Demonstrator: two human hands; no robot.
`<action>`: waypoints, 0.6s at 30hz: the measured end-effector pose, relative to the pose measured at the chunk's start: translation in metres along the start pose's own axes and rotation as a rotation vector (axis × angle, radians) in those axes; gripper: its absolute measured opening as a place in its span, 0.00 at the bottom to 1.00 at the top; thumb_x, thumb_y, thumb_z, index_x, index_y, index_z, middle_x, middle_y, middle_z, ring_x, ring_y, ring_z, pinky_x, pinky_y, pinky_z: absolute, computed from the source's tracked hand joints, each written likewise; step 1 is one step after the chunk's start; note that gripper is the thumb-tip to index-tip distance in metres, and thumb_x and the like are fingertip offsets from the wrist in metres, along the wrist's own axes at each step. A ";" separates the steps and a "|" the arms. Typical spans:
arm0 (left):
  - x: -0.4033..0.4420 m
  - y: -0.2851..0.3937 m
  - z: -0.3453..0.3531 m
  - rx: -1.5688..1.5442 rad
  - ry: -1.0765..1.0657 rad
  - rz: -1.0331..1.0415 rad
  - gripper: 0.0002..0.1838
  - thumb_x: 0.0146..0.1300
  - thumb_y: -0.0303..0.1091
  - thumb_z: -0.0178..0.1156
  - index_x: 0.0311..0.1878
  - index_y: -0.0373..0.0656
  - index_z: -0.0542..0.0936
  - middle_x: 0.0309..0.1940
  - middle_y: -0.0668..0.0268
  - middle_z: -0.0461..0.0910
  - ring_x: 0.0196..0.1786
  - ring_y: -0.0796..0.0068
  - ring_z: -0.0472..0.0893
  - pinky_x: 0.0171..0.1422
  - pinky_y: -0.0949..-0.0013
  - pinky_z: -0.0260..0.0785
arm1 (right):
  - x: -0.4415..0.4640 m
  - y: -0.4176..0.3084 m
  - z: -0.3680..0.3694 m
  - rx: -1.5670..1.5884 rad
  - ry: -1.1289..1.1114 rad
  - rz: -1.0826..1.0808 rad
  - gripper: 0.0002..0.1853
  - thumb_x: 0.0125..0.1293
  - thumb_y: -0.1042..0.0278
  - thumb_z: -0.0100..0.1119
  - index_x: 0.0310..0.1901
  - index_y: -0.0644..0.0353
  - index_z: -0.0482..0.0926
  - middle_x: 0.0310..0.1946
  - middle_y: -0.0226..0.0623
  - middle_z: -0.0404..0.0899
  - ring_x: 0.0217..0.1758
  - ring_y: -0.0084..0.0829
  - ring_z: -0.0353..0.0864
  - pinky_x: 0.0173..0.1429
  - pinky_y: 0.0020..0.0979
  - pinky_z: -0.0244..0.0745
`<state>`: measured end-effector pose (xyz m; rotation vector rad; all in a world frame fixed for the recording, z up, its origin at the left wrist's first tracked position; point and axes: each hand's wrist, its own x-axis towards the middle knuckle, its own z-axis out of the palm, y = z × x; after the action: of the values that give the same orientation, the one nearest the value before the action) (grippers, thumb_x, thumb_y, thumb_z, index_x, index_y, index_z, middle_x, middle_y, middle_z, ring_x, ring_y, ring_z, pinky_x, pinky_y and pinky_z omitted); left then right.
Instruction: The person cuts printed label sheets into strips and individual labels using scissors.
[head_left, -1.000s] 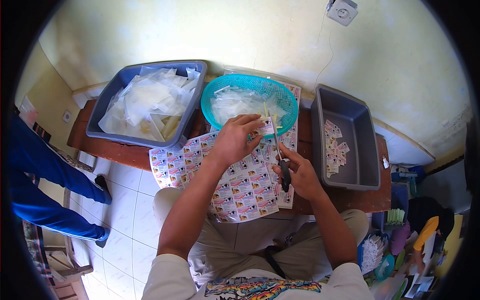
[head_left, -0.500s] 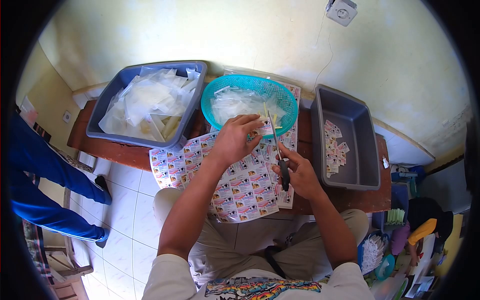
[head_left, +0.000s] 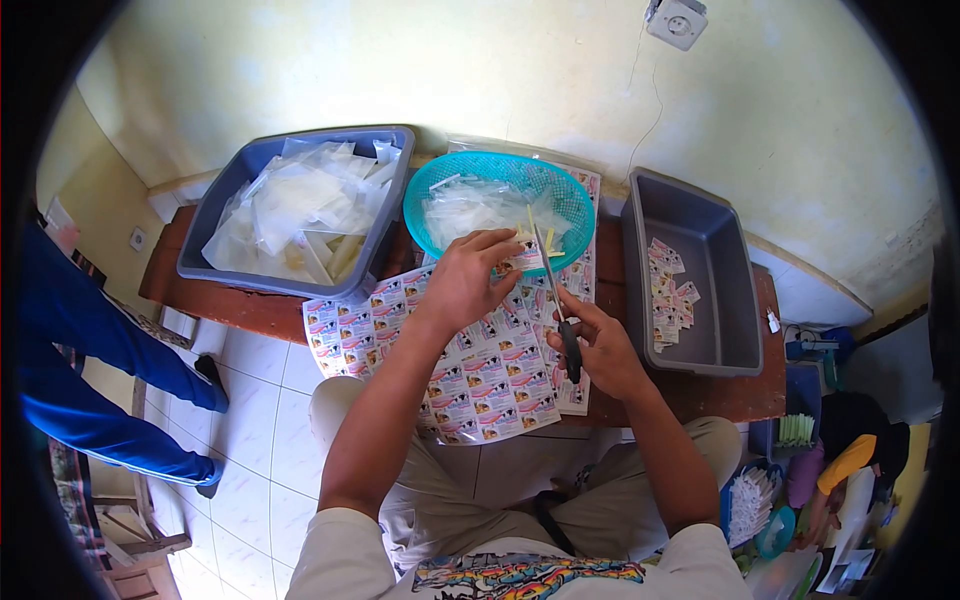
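Note:
My left hand (head_left: 468, 280) pinches a small printed label (head_left: 526, 254) over the front rim of the teal basket (head_left: 420, 225). Black-handled scissors (head_left: 569, 345) are in my right hand (head_left: 600, 345), their blades pointing up and away beside the label's right edge. Clear plastic pieces (head_left: 470, 207) and a few thin yellowish strips lie in the basket. Under my forearms spread sheets of uncut printed labels (head_left: 490, 385). Cut labels (head_left: 668, 290) lie in a grey tub (head_left: 725, 300) on the right.
A blue-grey tub (head_left: 205, 262) of plastic pouches stands at the left of the brown bench (head_left: 165, 265). At the far left is a standing person's blue-trousered legs (head_left: 120, 340). Another person (head_left: 855, 450) bends near containers at the lower right. A socket (head_left: 678, 22) hangs on the wall.
The whole view has shifted slightly. My hands, the label and the scissors keep nearly the same positions. The person at the lower right has moved their arm.

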<state>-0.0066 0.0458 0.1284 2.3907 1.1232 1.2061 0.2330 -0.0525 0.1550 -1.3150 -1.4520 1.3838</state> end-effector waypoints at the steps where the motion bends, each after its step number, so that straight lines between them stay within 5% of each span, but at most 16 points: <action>1: -0.001 0.000 -0.001 0.002 0.003 0.002 0.20 0.62 0.31 0.77 0.57 0.43 0.89 0.65 0.54 0.86 0.66 0.50 0.85 0.71 0.52 0.79 | -0.001 0.000 -0.001 -0.004 -0.004 -0.002 0.41 0.70 0.71 0.77 0.82 0.56 0.69 0.55 0.37 0.76 0.46 0.21 0.84 0.41 0.26 0.87; 18: -0.027 0.007 -0.014 0.027 0.003 -0.036 0.20 0.62 0.31 0.77 0.58 0.44 0.89 0.65 0.55 0.86 0.66 0.50 0.85 0.71 0.52 0.78 | -0.019 0.017 -0.003 -0.317 0.018 -0.116 0.43 0.65 0.59 0.83 0.80 0.55 0.74 0.47 0.39 0.80 0.45 0.27 0.84 0.51 0.31 0.82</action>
<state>-0.0237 0.0195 0.1250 2.3786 1.1855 1.1911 0.2428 -0.0720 0.1414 -1.4055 -1.7592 1.0953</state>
